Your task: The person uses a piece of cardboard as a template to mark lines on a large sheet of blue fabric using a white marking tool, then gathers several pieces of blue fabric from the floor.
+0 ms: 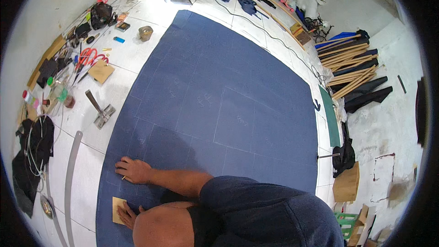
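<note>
A large sheet of dark blue cloth [256, 110] lies spread over the floor, with thin pale lines and small marks drawn on it. Near its left edge my right hand [135, 170] rests, its fingers closed on a short yellow pencil-like stick [123, 177]. Closer to me, a tan card piece [118, 210] lies flat on the cloth. My left hand [128, 215] lies over the card's right side, fingers stretched out. Part of that hand is hidden behind my bent knee [162, 224].
Left of the cloth are a long grey curved ruler [72, 178], a metal tool with an upright handle [100, 110], orange-handled scissors [91, 57] and another tan card [100, 71]. A lamp [178, 0] shines at the far edge. Wooden sticks [350, 64] and a cable [274, 39] lie right.
</note>
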Motion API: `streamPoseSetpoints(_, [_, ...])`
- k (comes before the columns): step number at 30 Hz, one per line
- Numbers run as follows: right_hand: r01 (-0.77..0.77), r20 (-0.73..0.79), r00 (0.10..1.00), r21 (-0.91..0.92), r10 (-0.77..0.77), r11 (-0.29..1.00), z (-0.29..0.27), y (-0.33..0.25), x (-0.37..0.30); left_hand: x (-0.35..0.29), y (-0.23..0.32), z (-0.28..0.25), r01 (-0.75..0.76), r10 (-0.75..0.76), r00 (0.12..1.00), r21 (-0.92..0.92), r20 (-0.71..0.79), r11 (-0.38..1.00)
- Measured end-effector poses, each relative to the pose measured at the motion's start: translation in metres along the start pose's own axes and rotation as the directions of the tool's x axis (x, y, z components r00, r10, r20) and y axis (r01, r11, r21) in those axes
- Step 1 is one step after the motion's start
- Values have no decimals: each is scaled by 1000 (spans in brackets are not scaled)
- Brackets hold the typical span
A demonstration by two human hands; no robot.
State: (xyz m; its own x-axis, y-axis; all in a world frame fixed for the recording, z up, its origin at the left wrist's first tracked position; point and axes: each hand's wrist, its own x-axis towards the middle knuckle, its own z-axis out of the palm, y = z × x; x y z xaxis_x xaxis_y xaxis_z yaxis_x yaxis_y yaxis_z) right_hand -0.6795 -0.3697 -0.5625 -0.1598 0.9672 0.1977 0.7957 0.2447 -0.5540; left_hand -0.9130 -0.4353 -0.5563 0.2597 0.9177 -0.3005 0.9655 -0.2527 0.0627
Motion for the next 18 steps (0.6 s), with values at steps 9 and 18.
streamPoseSetpoints(9, [28, -75, 997, -40, -31, 999, 4, -5, 10, 7, -46, 61, -146, 120, 919, -42, -376, 988])
streamPoseSetpoints(18, [2, 7, 1000, -6, -2, 1000, 8, -10, 17, 4, -44, 54, -162, 138, 924, -38, -357, 986])
